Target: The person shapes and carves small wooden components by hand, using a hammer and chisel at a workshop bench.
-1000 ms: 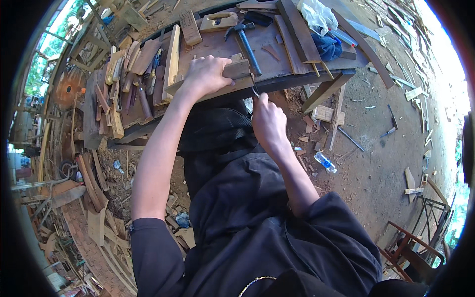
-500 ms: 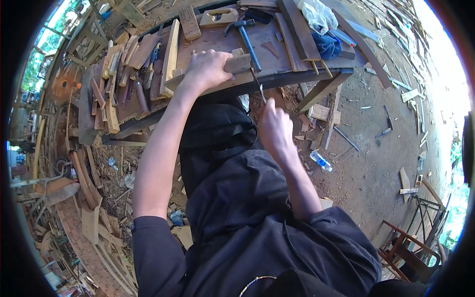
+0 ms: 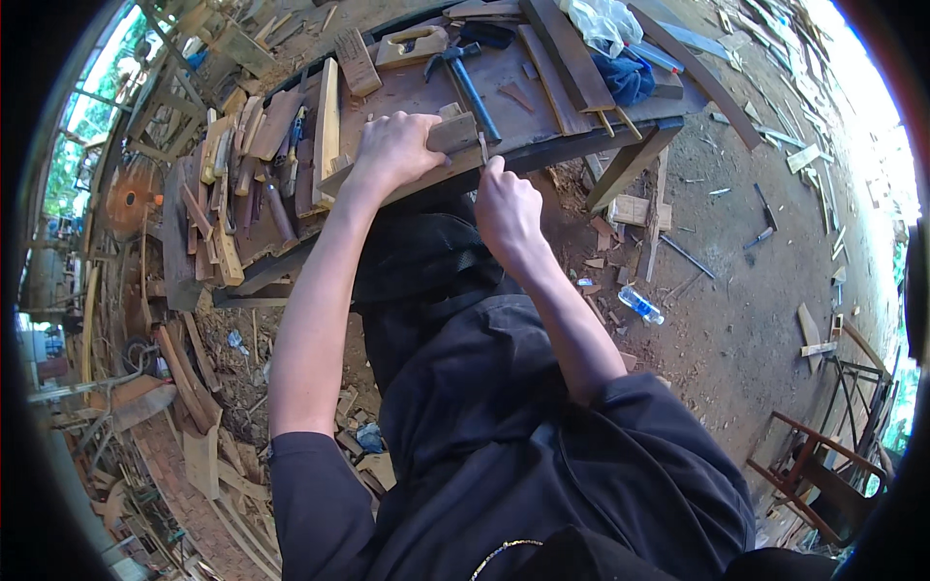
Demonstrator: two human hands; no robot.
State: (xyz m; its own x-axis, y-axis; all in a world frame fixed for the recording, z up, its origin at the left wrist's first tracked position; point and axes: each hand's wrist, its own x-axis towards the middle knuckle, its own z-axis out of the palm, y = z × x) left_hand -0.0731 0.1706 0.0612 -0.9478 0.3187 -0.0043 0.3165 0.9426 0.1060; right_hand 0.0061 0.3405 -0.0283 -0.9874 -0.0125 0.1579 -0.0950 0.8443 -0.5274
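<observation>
At the near edge of the workbench (image 3: 387,97), my left hand (image 3: 392,153) is closed over a wooden block (image 3: 451,134), its thumb along the near side. The block lies on a longer board along that edge. My right hand (image 3: 509,208) makes a fist around a tool with a narrow metal blade (image 3: 483,147). The blade points away from me and stands right by the block's right end; whether they touch I cannot tell. The fist hides the tool's handle, and its exact kind does not show. Just beyond the block lies a hammer (image 3: 473,92) with a blue handle.
Chisels and wood strips crowd the bench's left end (image 3: 262,165). A wooden hand plane (image 3: 412,46) lies at the back. Long boards (image 3: 572,58), a clear plastic bag (image 3: 601,24) and blue cloth (image 3: 625,79) lie on the right. A bottle (image 3: 640,304) and offcuts litter the ground.
My right hand has moved toward the bench and slightly left, pushing the blade forward beside the block. The left hand keeps its hold. The whole view has shifted a little.
</observation>
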